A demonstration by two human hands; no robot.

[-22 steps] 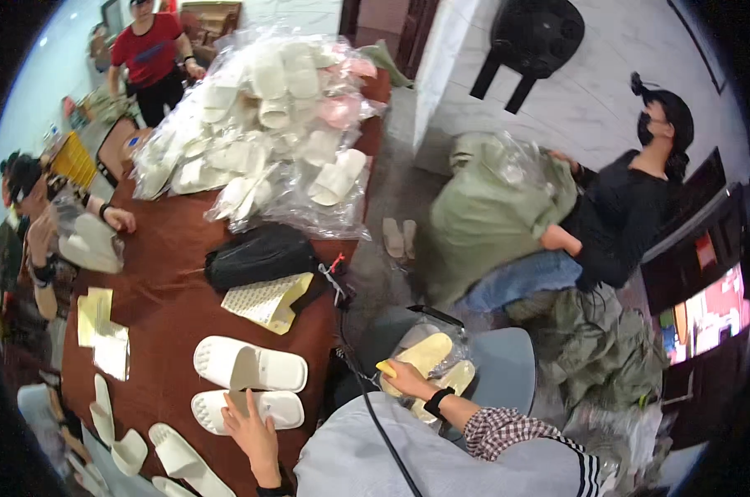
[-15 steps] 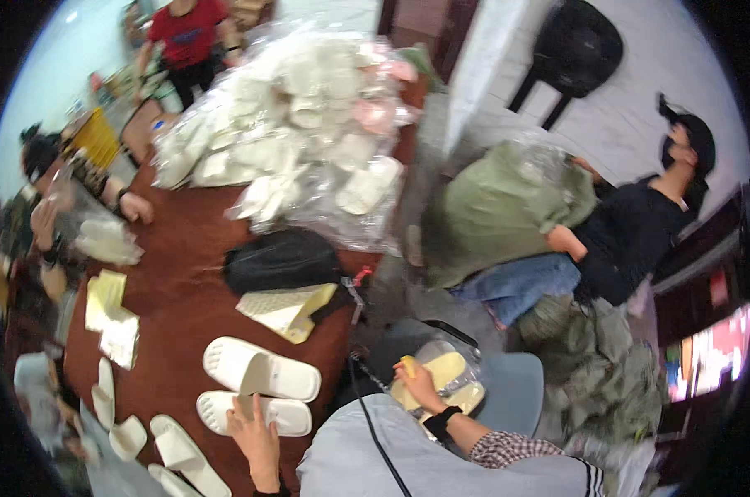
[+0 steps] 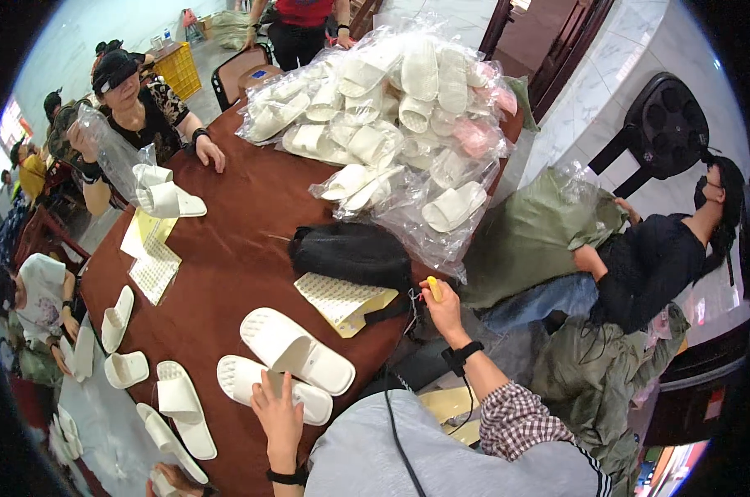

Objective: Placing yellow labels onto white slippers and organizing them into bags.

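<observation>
A pair of white slippers lies on the brown table before me. The far slipper slants beside the near slipper. My left hand rests on the near slipper's strap, its fingers stretched out. Out at the table's right edge, my right hand is closed around a small yellow stick-like thing, whose kind I cannot make out. Close to that hand are a black pouch and a yellow sticker sheet partly under it. Pale yellow slippers sit by my lap, partly hidden by my right arm.
Clear-bagged slippers heap at the table's far end. Across the left side, a co-worker handles slippers with a clear bag; loose slippers line the near left edge. At right, a person holds a green sack near a black stool.
My right hand has moved from the yellow slippers by my lap forward to the table edge, keeping the yellow thing. My left hand stays on the near slipper. The whole view has shifted.
</observation>
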